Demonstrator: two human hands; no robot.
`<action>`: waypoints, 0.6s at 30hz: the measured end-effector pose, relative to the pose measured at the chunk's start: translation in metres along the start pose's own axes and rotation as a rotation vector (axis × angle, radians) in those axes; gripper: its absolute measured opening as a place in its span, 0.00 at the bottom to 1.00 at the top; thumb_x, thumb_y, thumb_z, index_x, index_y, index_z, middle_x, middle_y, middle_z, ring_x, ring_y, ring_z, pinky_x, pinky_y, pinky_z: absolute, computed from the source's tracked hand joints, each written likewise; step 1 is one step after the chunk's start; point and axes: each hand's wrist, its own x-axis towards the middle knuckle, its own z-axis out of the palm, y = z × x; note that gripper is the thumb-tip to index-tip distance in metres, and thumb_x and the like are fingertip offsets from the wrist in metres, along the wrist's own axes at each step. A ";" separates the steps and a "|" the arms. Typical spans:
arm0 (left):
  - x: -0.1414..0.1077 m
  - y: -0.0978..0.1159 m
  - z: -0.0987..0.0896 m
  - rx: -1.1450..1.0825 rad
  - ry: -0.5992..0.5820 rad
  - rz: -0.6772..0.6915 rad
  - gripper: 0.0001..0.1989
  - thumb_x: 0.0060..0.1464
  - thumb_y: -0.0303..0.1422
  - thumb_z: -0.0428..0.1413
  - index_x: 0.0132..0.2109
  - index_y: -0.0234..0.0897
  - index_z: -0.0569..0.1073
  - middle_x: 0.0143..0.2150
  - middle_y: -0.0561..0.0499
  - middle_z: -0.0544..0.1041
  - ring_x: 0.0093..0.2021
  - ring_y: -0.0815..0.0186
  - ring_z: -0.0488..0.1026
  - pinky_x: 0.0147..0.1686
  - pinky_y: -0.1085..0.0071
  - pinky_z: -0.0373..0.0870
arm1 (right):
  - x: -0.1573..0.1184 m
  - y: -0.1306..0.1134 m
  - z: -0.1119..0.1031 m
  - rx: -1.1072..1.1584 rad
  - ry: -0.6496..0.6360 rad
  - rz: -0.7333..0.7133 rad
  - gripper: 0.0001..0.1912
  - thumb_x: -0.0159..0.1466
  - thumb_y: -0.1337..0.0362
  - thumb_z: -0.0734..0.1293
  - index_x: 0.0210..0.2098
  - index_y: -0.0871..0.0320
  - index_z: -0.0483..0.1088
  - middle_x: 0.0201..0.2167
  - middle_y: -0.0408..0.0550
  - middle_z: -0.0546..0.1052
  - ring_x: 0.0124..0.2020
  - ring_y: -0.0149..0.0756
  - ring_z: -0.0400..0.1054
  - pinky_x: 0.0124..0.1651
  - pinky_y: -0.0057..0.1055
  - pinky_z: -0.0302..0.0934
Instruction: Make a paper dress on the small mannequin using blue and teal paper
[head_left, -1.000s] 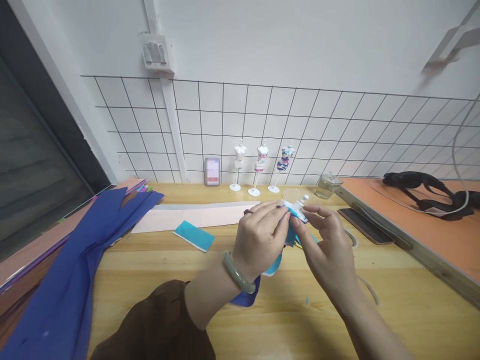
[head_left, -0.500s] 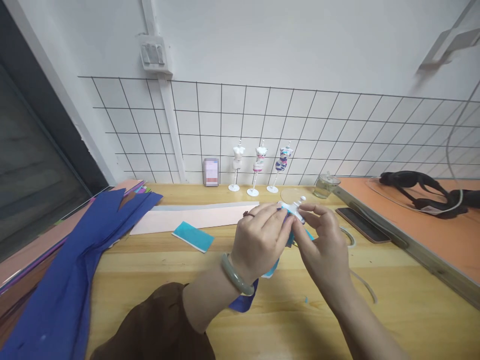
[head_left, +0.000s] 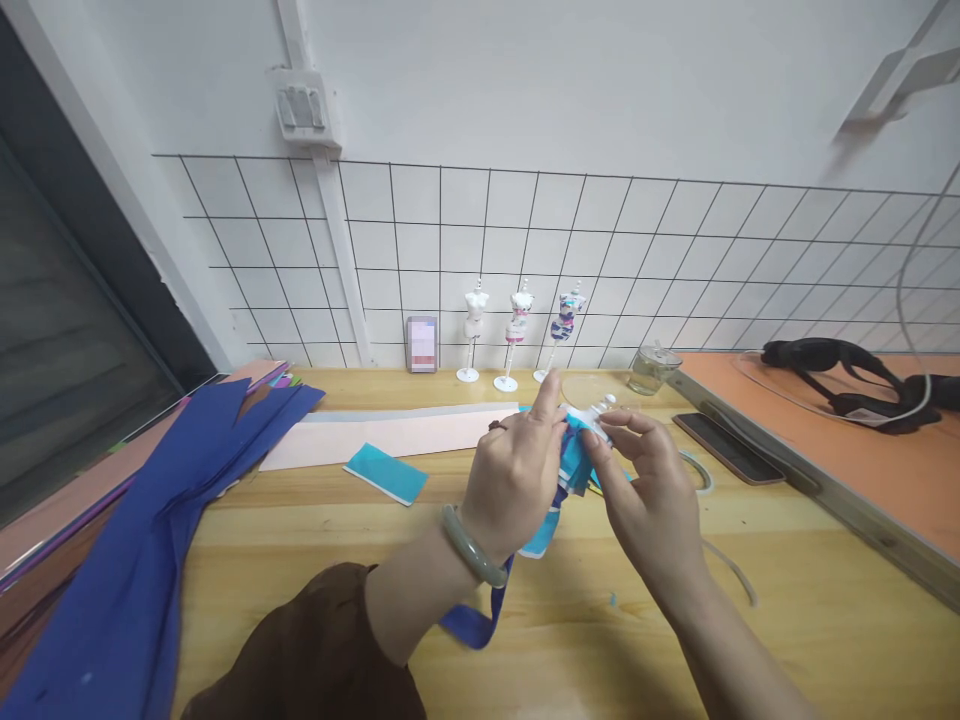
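Note:
Between my hands, a small white mannequin [head_left: 604, 404] is tilted, its neck pointing up and right. Turquoise material [head_left: 576, 458] wraps its body, and a dark blue strip [head_left: 480, 628] hangs below toward the table. My left hand [head_left: 514, 480] is closed around the mannequin's left side with its index finger raised; its other fingertips are partly hidden. My right hand [head_left: 649, 480] pinches at the mannequin's shoulder, thumb on the turquoise material and fingers beside the neck. A flat turquoise piece [head_left: 386, 474] lies on the table left of my hands.
Three small mannequins on stands, one of them plain white [head_left: 475, 318], stand along the wall by a propped phone [head_left: 423, 345]. Long pale pink strips [head_left: 390, 437] and dark blue cloth [head_left: 161, 520] lie to the left. A glass jar [head_left: 652, 370] and a dark phone [head_left: 727, 449] are at right.
My left index finger has lifted off the mannequin and points up, showing more turquoise material. The blue strip has swung lower and left. My right hand has barely moved.

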 end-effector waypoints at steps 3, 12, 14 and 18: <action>0.001 -0.003 0.001 -0.016 0.007 0.019 0.25 0.58 0.25 0.49 0.62 0.37 0.57 0.40 0.48 0.79 0.40 0.66 0.76 0.43 0.68 0.74 | 0.000 0.001 0.000 0.014 -0.001 -0.006 0.11 0.62 0.57 0.64 0.42 0.53 0.65 0.41 0.50 0.74 0.42 0.41 0.72 0.31 0.33 0.68; 0.007 -0.008 0.001 -0.324 0.085 -0.154 0.12 0.51 0.26 0.58 0.44 0.38 0.73 0.36 0.50 0.79 0.36 0.68 0.76 0.40 0.68 0.75 | 0.000 0.002 -0.003 0.042 -0.072 -0.053 0.10 0.63 0.58 0.63 0.42 0.53 0.66 0.41 0.50 0.73 0.41 0.39 0.71 0.31 0.29 0.67; 0.008 -0.010 0.002 -0.412 0.071 -0.226 0.12 0.50 0.27 0.59 0.44 0.37 0.74 0.35 0.49 0.78 0.37 0.67 0.76 0.41 0.68 0.74 | 0.000 0.002 -0.003 0.035 -0.080 -0.068 0.10 0.63 0.58 0.62 0.43 0.53 0.65 0.41 0.50 0.73 0.42 0.40 0.71 0.30 0.29 0.67; 0.008 -0.014 0.003 -0.567 -0.009 -0.336 0.14 0.50 0.30 0.59 0.46 0.37 0.73 0.41 0.46 0.76 0.40 0.67 0.74 0.42 0.67 0.74 | 0.001 0.002 -0.003 0.024 -0.091 -0.114 0.09 0.63 0.59 0.62 0.43 0.53 0.65 0.40 0.50 0.74 0.42 0.41 0.72 0.29 0.30 0.68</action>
